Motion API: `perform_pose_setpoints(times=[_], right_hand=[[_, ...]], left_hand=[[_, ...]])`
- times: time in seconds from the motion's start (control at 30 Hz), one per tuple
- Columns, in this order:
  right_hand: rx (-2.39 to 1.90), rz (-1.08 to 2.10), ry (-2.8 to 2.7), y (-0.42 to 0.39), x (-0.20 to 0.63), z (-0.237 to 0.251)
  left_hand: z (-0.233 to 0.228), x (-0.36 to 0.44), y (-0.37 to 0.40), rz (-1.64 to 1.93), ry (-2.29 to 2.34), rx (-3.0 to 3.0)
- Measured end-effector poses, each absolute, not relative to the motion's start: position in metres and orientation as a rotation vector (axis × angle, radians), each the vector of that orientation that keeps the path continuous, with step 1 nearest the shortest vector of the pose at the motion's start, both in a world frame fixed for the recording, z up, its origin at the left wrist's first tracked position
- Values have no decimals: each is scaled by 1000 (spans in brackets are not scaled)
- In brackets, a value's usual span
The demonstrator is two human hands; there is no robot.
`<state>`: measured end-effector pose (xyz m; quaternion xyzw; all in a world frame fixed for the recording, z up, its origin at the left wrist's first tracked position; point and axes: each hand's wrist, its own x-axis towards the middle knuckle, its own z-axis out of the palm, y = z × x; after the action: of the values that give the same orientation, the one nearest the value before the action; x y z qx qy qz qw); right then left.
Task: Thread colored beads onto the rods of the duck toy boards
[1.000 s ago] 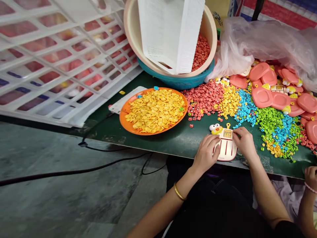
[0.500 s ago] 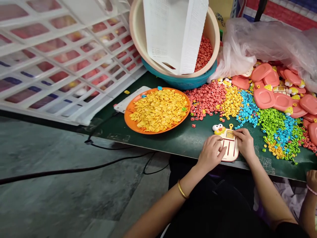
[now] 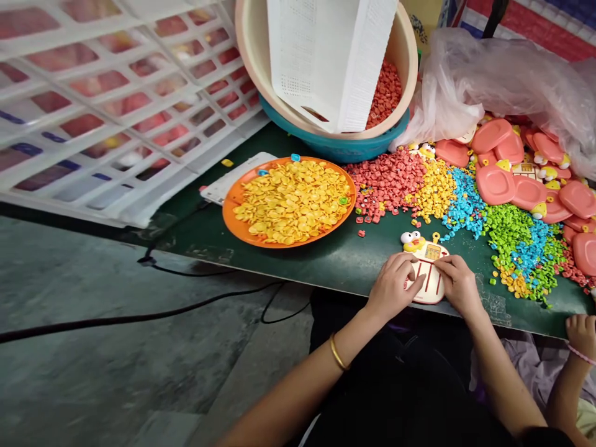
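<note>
At the table's (image 3: 326, 267) near edge, at five o'clock from the orange plate (image 3: 233, 214), we press our left hand (image 3: 393, 285) and right hand (image 3: 459, 282) on the duck-faced toy board (image 3: 431, 273), fingers curled against its sides, steadying it flat.

Even, soft daylight fills the scene, and colours read vivid and saturated. Shadows are faint, thin under the rim of the orange plate (image 3: 242, 233). Left of the plate, the white crates (image 3: 93, 105) look smeared and bowed by wide-angle distortion. A plastic bag (image 3: 503, 74) carries mild sheen.
</note>
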<state>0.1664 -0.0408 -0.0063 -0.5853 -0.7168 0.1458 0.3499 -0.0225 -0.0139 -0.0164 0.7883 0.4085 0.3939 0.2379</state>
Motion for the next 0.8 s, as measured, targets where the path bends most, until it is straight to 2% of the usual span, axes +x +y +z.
perform_pose_setpoints(times=[0.17,0.27,0.4,0.53,0.8], right_hand=[[-1474,472,-1711,-10,152,0],[-1650,405,-1570,39,153,10],[-1924,377,-1724,88,155,16],[-1888,388,-1702,82,169,8],[-1812,210,-1762,70,162,5]], left_hand=[[-17,-22,-14,1046,1173,2183],[-16,-23,-14,951,1192,2238],[-12,-25,-14,795,1160,2399],[-10,-25,-14,718,1099,2446],[-15,-21,-17,908,1204,2323]])
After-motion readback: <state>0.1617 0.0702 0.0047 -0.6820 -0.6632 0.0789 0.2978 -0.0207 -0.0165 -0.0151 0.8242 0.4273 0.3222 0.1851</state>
